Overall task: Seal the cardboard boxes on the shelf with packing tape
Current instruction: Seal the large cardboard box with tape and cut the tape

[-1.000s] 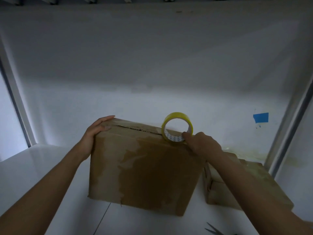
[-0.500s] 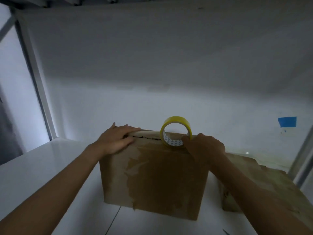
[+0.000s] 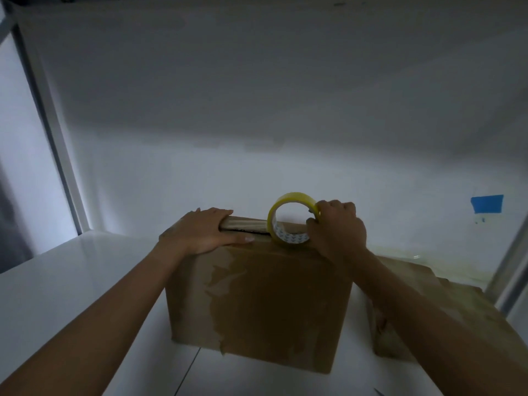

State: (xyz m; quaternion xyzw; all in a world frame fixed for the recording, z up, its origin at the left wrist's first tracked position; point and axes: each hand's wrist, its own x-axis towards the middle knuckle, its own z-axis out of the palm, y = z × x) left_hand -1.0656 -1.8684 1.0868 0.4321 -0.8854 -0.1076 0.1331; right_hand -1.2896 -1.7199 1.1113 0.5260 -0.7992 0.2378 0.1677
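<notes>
Progress check, biggest stuff first.

The white shelf [image 3: 85, 281] fills the lower half of the view. On it sit two cardboard boxes. The big box [image 3: 265, 304] is dead centre toward 6 o'clock. The second box [image 3: 468, 300] is lower, looks crumpled, and sits just beside it at about 4 o'clock.

I'd say the job is mid-strip on the big box. A band of tape seems to lie along the top seam between the two hands, and a dark slit of open seam shows under it, so this one isn't sealed yet. I honestly can't tell whether the second box is taped, since it's dim over there and an arm covers part of it.

There are two hands, both on top of the big box. The left hand [image 3: 200, 232] is at the box's 11 o'clock corner, fingers straight and flat, pressing the flap down with the thumb along the front edge. The right hand [image 3: 337, 232] is at 1 o'clock with its fingers curled round the tape roll [image 3: 288, 221].

There's one roll, yellow, standing on edge on the top seam at the box's 12 o'clock.

Smallest thing is one blue patch [image 3: 487, 203] on the back wall at 3 o'clock.
</notes>
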